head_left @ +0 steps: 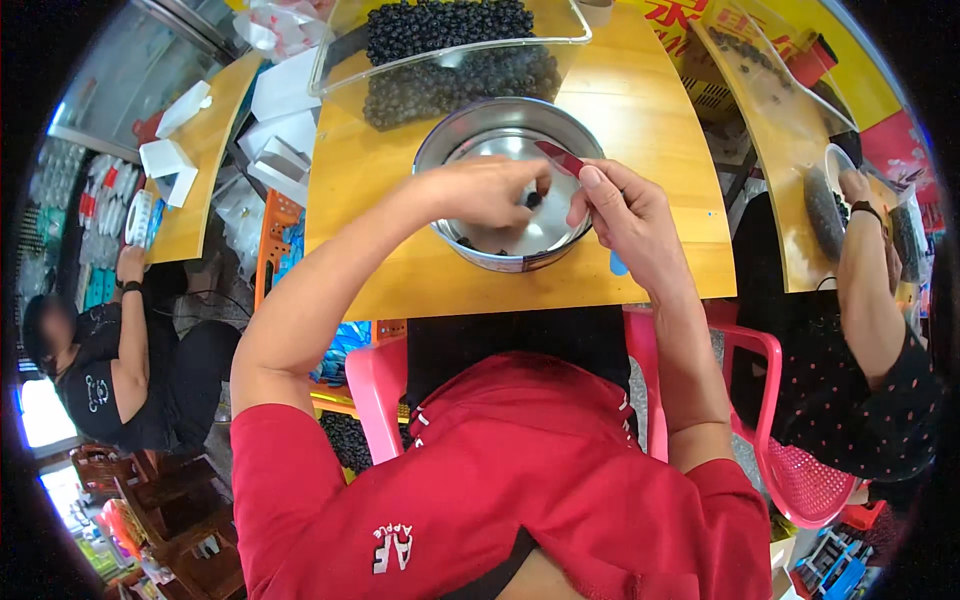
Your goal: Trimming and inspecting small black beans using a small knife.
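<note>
Over a round steel bowl [432,165], my left hand [485,192] has its fingers curled and pinched at a small dark round piece [534,200], perhaps a nut or fruit. My right hand [632,215] grips a small knife at the bowl's right rim. The knife's blade [560,157] points left over the bowl and shows a red tint; a bit of blue handle pokes out below the palm. A few dark bits lie low inside the bowl, partly hidden by my left hand.
Behind the bowl, a clear plastic bin [450,50] heaped with dark round pieces stands on the yellow wooden table [380,235]. Co-workers sit at tables left and right. A pink chair [765,400] is at right; an orange crate [280,235] stands left of my table.
</note>
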Demonstrator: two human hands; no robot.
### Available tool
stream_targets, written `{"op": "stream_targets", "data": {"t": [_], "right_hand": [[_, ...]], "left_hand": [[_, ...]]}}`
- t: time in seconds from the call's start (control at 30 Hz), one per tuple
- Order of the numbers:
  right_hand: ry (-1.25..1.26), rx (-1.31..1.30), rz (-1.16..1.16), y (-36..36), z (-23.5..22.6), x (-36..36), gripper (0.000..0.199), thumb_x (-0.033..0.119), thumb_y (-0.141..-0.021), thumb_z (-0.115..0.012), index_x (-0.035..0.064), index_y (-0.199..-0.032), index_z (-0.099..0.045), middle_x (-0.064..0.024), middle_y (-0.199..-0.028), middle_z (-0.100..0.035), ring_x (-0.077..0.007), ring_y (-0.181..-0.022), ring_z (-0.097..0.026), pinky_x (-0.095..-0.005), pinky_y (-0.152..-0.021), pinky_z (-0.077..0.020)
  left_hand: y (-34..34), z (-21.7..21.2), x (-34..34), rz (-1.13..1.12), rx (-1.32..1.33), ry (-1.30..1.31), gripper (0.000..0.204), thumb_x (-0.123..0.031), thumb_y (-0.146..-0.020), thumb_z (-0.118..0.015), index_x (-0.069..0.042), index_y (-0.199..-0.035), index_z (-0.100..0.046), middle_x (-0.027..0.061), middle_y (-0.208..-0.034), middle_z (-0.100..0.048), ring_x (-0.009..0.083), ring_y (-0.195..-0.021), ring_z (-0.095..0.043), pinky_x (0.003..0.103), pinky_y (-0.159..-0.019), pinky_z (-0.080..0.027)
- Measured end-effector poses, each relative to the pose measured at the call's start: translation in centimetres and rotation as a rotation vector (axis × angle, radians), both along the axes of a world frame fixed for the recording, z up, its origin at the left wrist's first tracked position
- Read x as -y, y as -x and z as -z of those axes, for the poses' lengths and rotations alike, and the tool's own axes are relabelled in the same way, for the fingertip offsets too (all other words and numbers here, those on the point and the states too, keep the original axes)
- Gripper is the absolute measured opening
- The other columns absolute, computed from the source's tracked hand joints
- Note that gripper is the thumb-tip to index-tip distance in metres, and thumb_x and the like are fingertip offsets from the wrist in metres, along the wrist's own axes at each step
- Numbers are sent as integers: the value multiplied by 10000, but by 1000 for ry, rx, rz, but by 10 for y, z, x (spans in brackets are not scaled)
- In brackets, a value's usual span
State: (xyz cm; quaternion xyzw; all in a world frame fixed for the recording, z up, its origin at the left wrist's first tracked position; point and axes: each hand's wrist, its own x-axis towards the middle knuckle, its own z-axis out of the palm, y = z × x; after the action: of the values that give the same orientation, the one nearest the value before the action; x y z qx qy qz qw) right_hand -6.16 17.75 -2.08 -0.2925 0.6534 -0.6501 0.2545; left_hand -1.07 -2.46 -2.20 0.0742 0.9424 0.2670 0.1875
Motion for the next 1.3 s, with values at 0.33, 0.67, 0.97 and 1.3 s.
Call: {"op": "stream_targets", "data": {"t": [0.33, 0.67, 0.97, 1.3], "right_hand": [[5, 124, -21, 1, -6, -2, 299, 264, -978, -493, 2, -1073, -598, -37, -694, -599, -18, -492, -349, -180, -445, -298], [50, 63, 53, 1, -18, -8, 297, 265, -969, -510, -3, -1059, -601, -26, -696, -594, -18, -488, -349, -177, -443, -292], [84, -28, 126, 0, -23, 7, 340, 238, -869, -674, -33, -1070, -638, -14, -773, -623, -47, -694, -533, -192, -611, -440], [87, 178, 34, -9, -32, 10, 294, 176, -881, -649, 10, -1121, -613, 66, -672, -511, 6, -490, -341, -170, -427, -234]], "left_hand": [[1, 6, 26, -80, -94, -62, 357, -284, -853, -600, -64, -1121, -514, 169, -840, -641, 289, -830, -620, 399, -736, -460], [12, 0, 7, -76, -277, 157, 352, -321, -837, -638, -4, -982, -586, 154, -862, -648, 286, -868, -626, 395, -745, -477], [-35, -29, -25, -288, -424, -567, 228, -135, -797, -699, -28, -973, -603, -9, -654, -523, 70, -607, -469, 254, -555, -398], [-50, -35, -29, -345, -597, -571, 211, -97, -805, -691, -30, -982, -597, 12, -611, -480, 74, -586, -451, 266, -536, -385]]}}
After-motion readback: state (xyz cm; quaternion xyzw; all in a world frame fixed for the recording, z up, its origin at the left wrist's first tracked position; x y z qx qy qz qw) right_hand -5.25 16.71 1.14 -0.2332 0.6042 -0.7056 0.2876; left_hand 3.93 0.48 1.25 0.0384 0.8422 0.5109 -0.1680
